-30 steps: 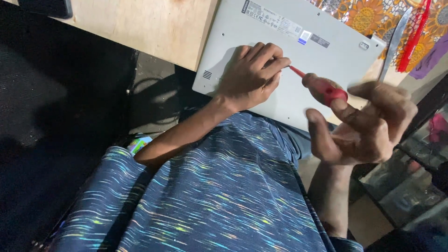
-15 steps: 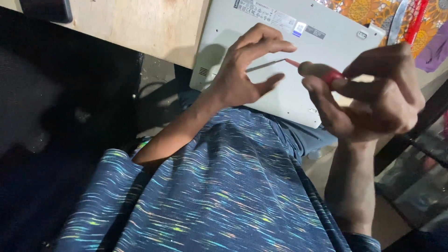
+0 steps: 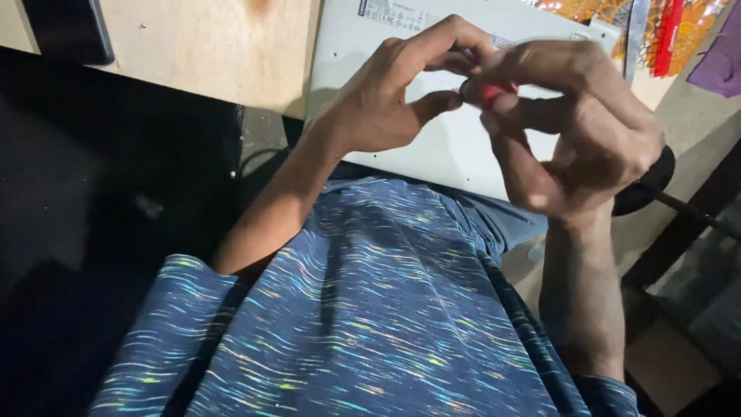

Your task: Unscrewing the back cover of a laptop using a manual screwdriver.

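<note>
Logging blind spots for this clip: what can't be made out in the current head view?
- Red-handled screwdriver: shaft and tip hidden by the left hand and right hand.
- Laptop underside: far end cut off by the top edge, middle covered by both hands.
- Screws: none can be made out, too small.

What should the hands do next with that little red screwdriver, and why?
Probably bring the tip back down onto the laptop's underside. The right hand grips the red screwdriver and the left hand pinches at its front end, both raised above the upturned white laptop. The tip itself is hidden behind the fingers, so whether it carries a screw cannot be told.
</note>
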